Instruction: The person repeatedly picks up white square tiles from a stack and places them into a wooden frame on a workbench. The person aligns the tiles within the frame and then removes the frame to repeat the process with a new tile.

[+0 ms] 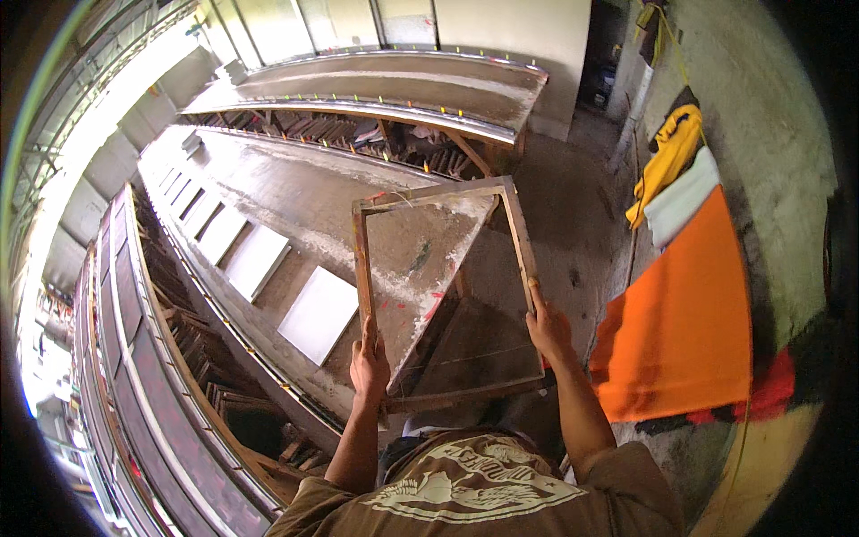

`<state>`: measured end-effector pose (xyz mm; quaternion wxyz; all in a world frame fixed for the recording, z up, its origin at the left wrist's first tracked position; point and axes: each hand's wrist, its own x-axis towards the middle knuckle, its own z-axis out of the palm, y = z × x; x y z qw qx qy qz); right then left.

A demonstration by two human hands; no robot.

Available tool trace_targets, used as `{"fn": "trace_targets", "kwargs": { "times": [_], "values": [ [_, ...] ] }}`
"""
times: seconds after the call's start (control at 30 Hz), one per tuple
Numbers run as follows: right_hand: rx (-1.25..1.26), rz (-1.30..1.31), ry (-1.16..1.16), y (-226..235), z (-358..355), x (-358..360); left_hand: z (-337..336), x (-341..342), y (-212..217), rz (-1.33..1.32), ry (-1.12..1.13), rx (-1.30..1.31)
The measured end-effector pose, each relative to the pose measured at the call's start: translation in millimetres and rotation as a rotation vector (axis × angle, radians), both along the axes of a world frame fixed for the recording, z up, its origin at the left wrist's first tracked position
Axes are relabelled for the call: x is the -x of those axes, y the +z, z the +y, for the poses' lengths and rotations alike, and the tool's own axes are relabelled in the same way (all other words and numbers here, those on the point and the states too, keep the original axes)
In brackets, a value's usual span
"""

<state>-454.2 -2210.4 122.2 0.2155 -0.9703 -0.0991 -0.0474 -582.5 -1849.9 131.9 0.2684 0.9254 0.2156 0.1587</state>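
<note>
A rectangular wooden frame (438,193) is held up in front of my body, tilted, with its far bar raised. My left hand (369,365) is closed round the left bar near its lower end. On the opposite bar, my right hand (548,329) grips the wood about two thirds of the way down. The long table and floor show through the frame; I cannot tell whether mesh is stretched across it. Beyond my left hand, a white rectangular panel (319,313) lies on the long brown table (295,192), in a row with several similar white panels.
Another long table (403,76) stands at the back, with frames stored beneath it. A dark-topped table (121,295) runs along the left, beside stacked frames (246,416). At right, orange cloth (684,313), white cloth (684,199) and yellow cloth (667,157) hang by the wall.
</note>
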Motion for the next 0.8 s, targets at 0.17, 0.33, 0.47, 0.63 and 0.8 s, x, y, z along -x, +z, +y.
{"fn": "trace_targets", "kwargs": {
  "times": [0.17,0.33,0.47,0.63,0.8],
  "values": [
    [-0.017,0.114,0.036,19,0,-52,-10,-32,-1,-0.037,0.041,0.002],
    [-0.015,-0.004,0.119,12,5,-111,-7,-75,-7,-0.032,0.093,0.063],
    [0.033,0.073,0.097,22,3,-150,-13,-113,-3,-0.072,0.075,0.131],
    [-0.057,0.059,0.137,20,-4,-199,-22,-152,-16,-0.042,0.119,0.078],
    [-0.034,0.09,0.2,14,-9,-260,-40,-192,-16,-0.037,0.175,0.074]
  ]
}}
